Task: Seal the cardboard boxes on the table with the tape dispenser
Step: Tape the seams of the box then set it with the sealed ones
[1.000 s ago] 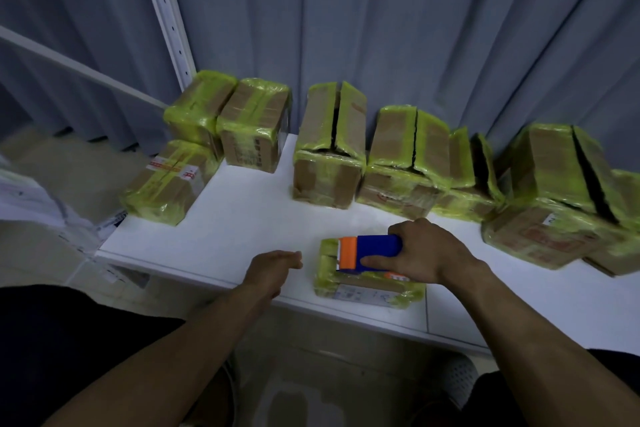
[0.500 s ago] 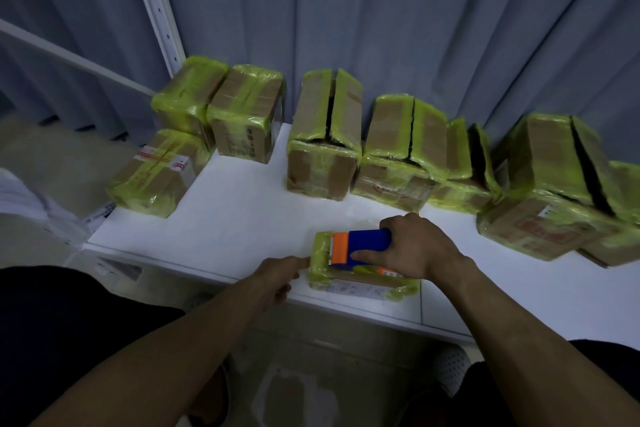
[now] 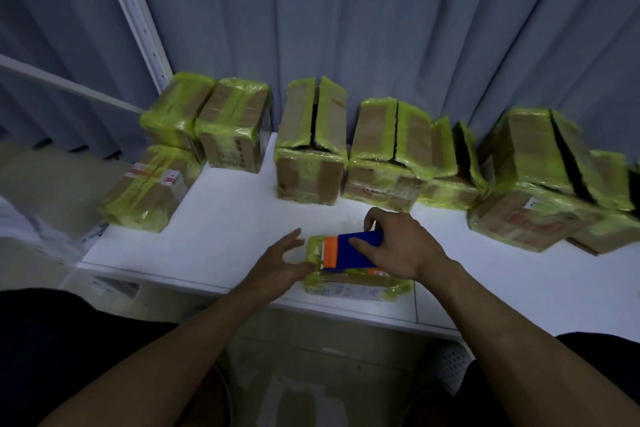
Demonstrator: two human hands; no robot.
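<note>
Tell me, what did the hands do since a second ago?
The left hand moved right across the table to the left end of the small box and spread its fingers there. The right hand kept holding the tape dispenser on top of that box. The back row of boxes stayed put.

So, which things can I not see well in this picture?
Head view:
- Tape dispenser: its back part and the tape itself are hidden under the right hand.
- Small box: its top seam is covered by the dispenser and that hand; its label is too small to read.
- Left hand: whether it touches the box is unclear.
- Boxes at the far right: blurred and cut off by the frame edge.
</note>
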